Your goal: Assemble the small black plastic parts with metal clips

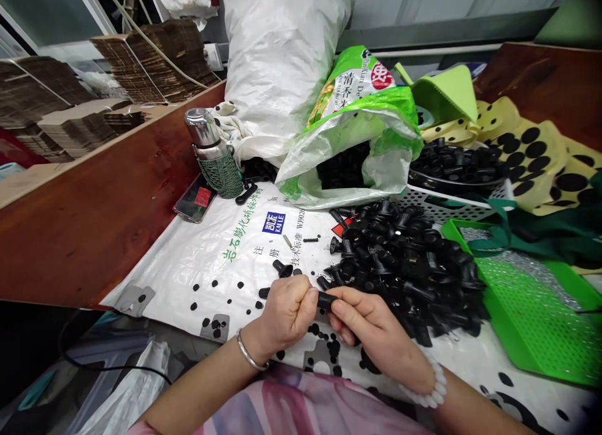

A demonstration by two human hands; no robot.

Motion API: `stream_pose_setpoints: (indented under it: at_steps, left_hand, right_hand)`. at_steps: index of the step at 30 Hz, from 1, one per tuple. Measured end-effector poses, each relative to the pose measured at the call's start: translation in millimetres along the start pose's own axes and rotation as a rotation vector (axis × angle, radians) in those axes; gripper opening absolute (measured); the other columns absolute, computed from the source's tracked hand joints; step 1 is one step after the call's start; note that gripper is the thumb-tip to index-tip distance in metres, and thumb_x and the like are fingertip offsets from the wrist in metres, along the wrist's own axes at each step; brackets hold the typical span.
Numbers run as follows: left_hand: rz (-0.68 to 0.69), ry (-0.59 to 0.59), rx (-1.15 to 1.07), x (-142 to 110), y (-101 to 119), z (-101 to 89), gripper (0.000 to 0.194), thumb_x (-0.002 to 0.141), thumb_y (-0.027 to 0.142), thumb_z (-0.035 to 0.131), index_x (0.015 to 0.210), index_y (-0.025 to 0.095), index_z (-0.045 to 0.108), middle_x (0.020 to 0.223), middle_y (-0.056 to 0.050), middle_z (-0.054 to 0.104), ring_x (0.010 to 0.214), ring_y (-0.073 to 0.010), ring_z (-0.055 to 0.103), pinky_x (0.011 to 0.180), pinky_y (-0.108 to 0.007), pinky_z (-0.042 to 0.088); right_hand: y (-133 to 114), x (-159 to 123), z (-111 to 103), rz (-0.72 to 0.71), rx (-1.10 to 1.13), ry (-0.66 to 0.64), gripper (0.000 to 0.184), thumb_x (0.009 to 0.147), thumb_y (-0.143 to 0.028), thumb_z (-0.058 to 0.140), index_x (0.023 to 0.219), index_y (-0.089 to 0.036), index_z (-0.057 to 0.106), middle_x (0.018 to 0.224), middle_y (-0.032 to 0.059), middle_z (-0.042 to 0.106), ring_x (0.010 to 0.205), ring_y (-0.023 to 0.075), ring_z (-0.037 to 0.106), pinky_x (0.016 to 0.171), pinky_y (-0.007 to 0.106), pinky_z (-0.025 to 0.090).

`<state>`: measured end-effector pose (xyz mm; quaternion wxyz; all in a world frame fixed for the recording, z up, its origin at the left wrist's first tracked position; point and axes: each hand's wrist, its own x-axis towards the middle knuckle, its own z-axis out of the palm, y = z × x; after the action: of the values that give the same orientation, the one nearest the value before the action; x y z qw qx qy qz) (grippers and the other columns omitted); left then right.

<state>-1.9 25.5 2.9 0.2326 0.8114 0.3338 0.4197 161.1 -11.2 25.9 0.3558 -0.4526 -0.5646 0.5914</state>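
My left hand (286, 313) and my right hand (371, 328) meet at the near edge of the table, both closed around one small black plastic part (325, 299) held between their fingertips. The left wrist wears a silver bangle, the right a white bead bracelet. Just beyond my right hand lies a big heap of the same black parts (404, 259). Small black discs (214, 284) and a few loose parts are scattered on the white printed sack (226, 247) that covers the table under my hands.
A metal flask (214, 153) and a phone (195, 200) stand at the back left by the wooden wall. An open green-white bag (357, 140), a white basket of black parts (451, 200) and a green perforated tray (531, 303) lie behind and to the right.
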Motion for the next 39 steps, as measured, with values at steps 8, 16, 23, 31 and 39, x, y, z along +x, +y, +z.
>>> stream_pose_setpoints:
  at_steps: [8,16,23,31,39]
  left_hand:
    - [-0.087,-0.002,-0.010,-4.4,0.9,5.0,0.027,0.088,0.018,0.035,0.061,0.020,0.028,0.055,0.005,0.028,0.049,-0.0097,0.030,0.049,-0.026,0.023]
    - [-0.423,0.066,-0.245,-1.3,16.6,9.7,0.037,0.092,0.031,0.030,0.057,0.020,0.026,0.053,0.006,0.026,0.049,-0.0089,0.026,0.048,-0.024,0.025]
    - [-0.268,0.050,-0.061,-7.7,12.0,8.0,0.031,0.090,0.022,0.032,0.060,0.020,0.028,0.054,0.005,0.029,0.049,-0.0092,0.030,0.050,-0.025,0.024]
    - [-0.041,-0.020,0.058,-10.2,2.4,3.1,0.026,0.087,0.017,0.033,0.062,0.021,0.030,0.054,0.004,0.031,0.048,-0.0107,0.033,0.050,-0.026,0.026]
    - [0.169,-0.016,0.122,-12.8,5.9,-5.1,0.023,0.085,0.014,0.032,0.063,0.021,0.035,0.054,0.002,0.039,0.050,-0.0125,0.037,0.050,-0.027,0.029]
  right_hand:
    - [2.8,-1.6,0.2,-0.243,-0.304,0.112,0.019,0.088,-0.024,0.047,0.098,-0.018,0.062,0.076,0.0019,0.060,0.065,0.0107,0.055,0.060,0.022,0.046]
    - [10.3,3.7,2.2,-0.852,-0.832,0.324,0.030,0.084,-0.010,0.050,0.114,-0.011,0.053,0.086,0.0118,0.066,0.079,0.0189,0.062,0.067,0.030,0.052]
    - [9.9,1.8,3.7,-0.631,-0.630,0.285,0.021,0.087,-0.017,0.046,0.104,-0.016,0.058,0.085,0.0071,0.066,0.075,0.0156,0.062,0.066,0.027,0.052]
    - [7.1,-5.1,6.3,-0.007,0.018,0.067,0.027,0.087,-0.038,0.046,0.080,-0.014,0.058,0.054,-0.0044,0.046,0.041,0.0049,0.038,0.038,0.017,0.032]
    - [4.9,-7.1,10.5,0.095,0.309,-0.067,0.026,0.085,-0.038,0.050,0.076,-0.014,0.055,0.052,-0.0069,0.042,0.038,0.0023,0.032,0.039,0.016,0.033]
